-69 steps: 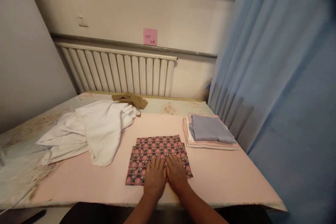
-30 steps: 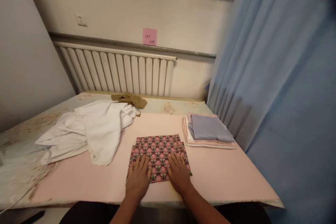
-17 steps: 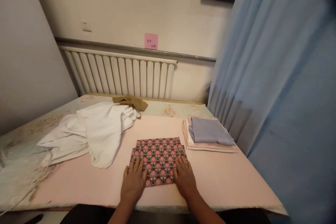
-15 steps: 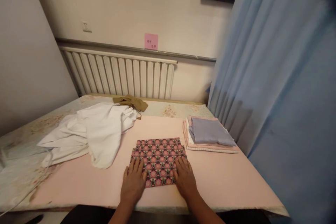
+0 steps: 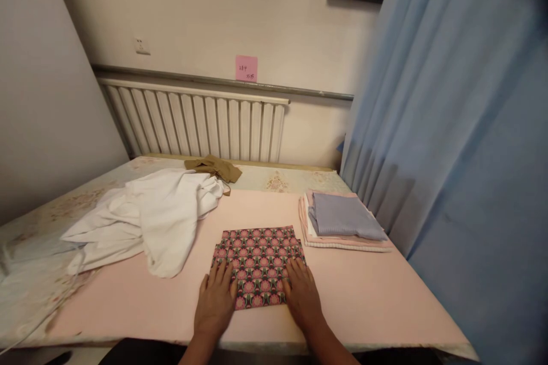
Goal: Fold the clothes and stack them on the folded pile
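A folded piece of patterned cloth (image 5: 260, 265), dark with pink flowers, lies flat on the pink sheet (image 5: 368, 291) in front of me. My left hand (image 5: 215, 299) rests palm down on its near left edge, fingers stretched forward. On the near right edge lies my right hand (image 5: 302, 293), also flat with its fingers out. Neither hand grips the cloth. The parts of the cloth under both palms are hidden.
A rumpled white cloth (image 5: 166, 219) lies to the left, with a brown cloth (image 5: 214, 167) behind it. A stack of folded cloths, blue-grey cloth (image 5: 342, 215) on top, sits at right. Beyond are a radiator (image 5: 201, 120) and a blue curtain (image 5: 428, 97).
Both hands stay flat on the patterned cloth and have shifted very slightly. The cloth's folded shape looks the same, and the view has tilted a touch.
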